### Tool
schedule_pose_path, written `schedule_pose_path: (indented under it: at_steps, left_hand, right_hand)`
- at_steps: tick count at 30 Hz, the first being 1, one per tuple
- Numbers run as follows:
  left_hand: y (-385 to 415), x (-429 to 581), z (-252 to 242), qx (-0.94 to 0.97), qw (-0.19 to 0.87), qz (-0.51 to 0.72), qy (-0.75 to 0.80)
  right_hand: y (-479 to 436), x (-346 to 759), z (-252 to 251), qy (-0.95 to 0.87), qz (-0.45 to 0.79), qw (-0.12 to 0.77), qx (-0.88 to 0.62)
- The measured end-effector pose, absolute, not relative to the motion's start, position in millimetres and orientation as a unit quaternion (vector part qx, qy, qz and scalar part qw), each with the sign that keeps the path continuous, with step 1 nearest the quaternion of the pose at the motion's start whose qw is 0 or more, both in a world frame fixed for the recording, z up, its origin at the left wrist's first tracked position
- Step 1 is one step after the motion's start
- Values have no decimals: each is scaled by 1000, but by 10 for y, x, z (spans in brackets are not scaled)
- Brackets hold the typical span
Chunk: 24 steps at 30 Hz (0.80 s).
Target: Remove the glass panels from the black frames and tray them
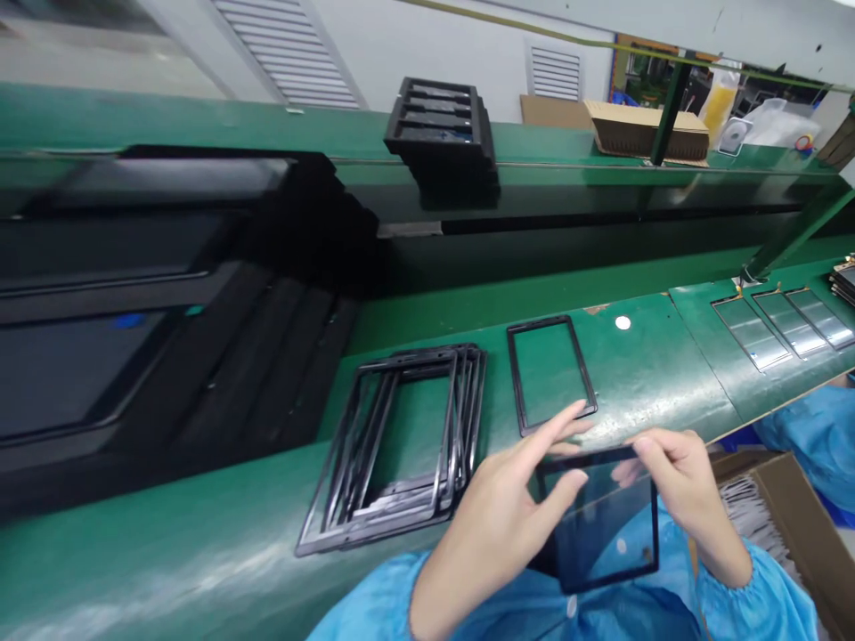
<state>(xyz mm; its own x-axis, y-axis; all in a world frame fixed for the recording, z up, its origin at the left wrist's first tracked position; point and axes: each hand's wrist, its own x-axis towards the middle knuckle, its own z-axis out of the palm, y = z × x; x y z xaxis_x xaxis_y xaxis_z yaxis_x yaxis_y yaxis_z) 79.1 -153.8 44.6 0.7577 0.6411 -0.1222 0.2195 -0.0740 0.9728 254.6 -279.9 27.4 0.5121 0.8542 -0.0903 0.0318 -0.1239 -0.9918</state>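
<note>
A dark glass panel with a black border (605, 525) is tilted in front of my blue sleeves. My right hand (674, 467) pinches its upper right corner between thumb and fingers. At the panel's upper left edge is my left hand (527, 499), its thumb and fingers spread apart; whether it touches the panel is unclear. Just beyond my left fingertips, a single black frame (517, 378) lies flat on the green bench (641, 374). Left of it sits an untidy pile of black frames (394, 512).
Stacked black trays holding dark panels (254, 356) fill the left side. More black trays (441, 133) stand on the upper shelf, near a cardboard box (647, 133). Several thin panels (788, 329) lie at right. An open carton (794, 507) and another person's blue sleeve (815, 436) are lower right.
</note>
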Motion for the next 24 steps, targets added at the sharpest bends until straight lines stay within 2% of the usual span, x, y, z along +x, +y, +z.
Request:
schedule_pose_path:
  at_steps: [2, 6, 11, 16, 18, 21, 24]
  left_hand:
    - [-1507, 814, 463, 758, 583, 135, 259]
    - [-1454, 797, 425, 689, 666, 71, 276]
    - [-1423, 667, 269, 567, 709, 190, 373]
    - [-1445, 618, 158, 570, 688, 234, 383]
    - [-1438, 624, 166, 629, 627, 265, 375]
    - [-1393, 663, 252, 783, 425, 320, 324]
    - [-1327, 737, 365, 897, 267, 288, 203]
  right_hand:
    - [-2766, 2518, 249, -359, 397, 549, -642]
    - [-2849, 2707, 254, -305, 418, 597, -613]
    - [-3130, 3022, 263, -268, 371, 605, -652]
    - [-3132, 2843, 184, -234, 372, 649, -621]
    - [-3098, 2773, 161, -222, 357, 658, -624]
    - [-3090, 2747, 153, -216, 347, 657, -634]
    - [-3123, 2756, 154, -230, 352, 641, -642]
